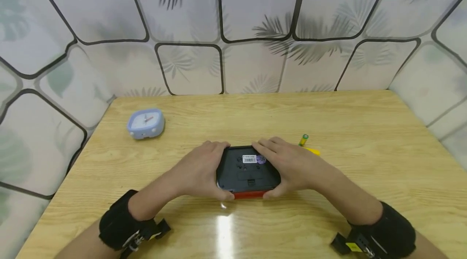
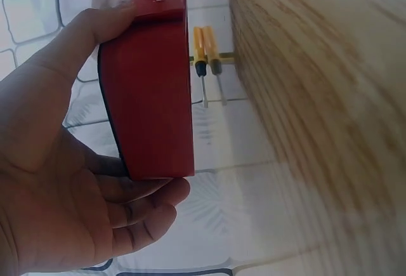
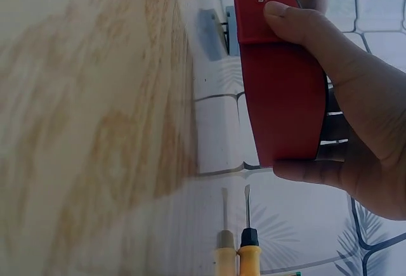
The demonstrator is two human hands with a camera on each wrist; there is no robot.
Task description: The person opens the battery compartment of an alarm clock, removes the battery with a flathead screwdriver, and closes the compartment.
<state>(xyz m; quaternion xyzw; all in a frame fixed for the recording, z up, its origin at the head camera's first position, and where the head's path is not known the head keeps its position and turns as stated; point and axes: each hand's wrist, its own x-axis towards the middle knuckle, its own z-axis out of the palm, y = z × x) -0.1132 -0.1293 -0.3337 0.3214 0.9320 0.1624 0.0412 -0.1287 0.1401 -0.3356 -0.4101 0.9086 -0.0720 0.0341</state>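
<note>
Over the middle of the surface, we are seeing a red and black box being held up a little, with a gap showing under it in both wrist views. Its black bottom is facing up at us, so its other big side is pointing down. Its long way is going from left to right, from one hand to the other, and its short way is going from front to back. A red side is looking toward the person. On the black part, we are finding a white sticker near the far edge and a little door near the close edge.

Both hands are gripping the box. The left hand is holding the left end and the right hand is holding the right end, with thumbs pressing on the near red side and fingers reaching to the far edge.

Behind the right hand, a small battery is resting, and a yellow screwdriver is lying just beside it, partly hiding behind the arm. Far off to the left, a blue clock is sitting near the back.
</note>
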